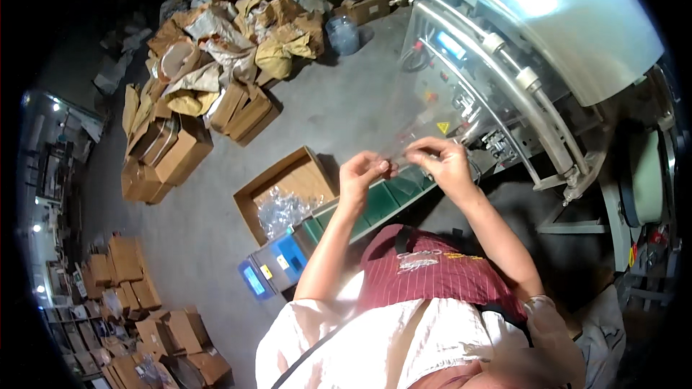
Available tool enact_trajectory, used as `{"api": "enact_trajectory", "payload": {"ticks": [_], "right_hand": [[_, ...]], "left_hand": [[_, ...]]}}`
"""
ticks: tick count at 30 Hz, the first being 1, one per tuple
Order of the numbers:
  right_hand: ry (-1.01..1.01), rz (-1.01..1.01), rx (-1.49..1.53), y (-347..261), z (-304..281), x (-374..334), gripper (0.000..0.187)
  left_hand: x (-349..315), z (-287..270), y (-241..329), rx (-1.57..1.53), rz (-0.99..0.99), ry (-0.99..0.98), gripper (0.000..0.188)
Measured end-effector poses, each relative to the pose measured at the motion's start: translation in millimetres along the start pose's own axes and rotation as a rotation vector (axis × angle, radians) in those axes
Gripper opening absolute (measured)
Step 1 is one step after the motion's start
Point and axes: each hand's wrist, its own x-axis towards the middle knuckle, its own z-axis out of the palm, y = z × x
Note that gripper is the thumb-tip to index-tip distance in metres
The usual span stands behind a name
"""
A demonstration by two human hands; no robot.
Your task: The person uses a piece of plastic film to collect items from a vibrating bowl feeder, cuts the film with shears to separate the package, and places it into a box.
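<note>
Fingers (388, 167) of my left hand (359, 179) and right hand (445, 167) are pinched on a thin piece of clear plastic film (409, 181). It lies right between my fingertips, above the green conveyor belt (376, 207), neither hand clearly nearer; it is too transparent to tell its long axis.

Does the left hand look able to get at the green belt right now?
Probably yes: the green belt shows close beside the left hand, with nothing solid seen between. But that hand seems to pinch clear film, so it may need to let go first.
</note>
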Motion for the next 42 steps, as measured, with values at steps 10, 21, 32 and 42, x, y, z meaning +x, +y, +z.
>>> {"api": "enact_trajectory", "payload": {"ticks": [10, 21, 32, 42], "right_hand": [[0.041, 0.012, 0.111, 18, 14, 17, 0.01], [0.014, -0.068, 0.028, 15, 19, 5, 0.015], [-0.009, -0.005, 0.228, 22, 5, -15, 0.009], [-0.014, -0.03, 0.175, 34, 4, -30, 0.015]], "left_hand": [[-10, 2, -14, -0.208, -0.06, 0.041, 0.04], [-18, 8, -29, -0.129, -0.086, -0.045, 0.038], [-24, 14, -46, -0.185, -0.015, 0.14, 0.026], [-32, 13, -48, -0.172, -0.025, 0.111, 0.023]]}}
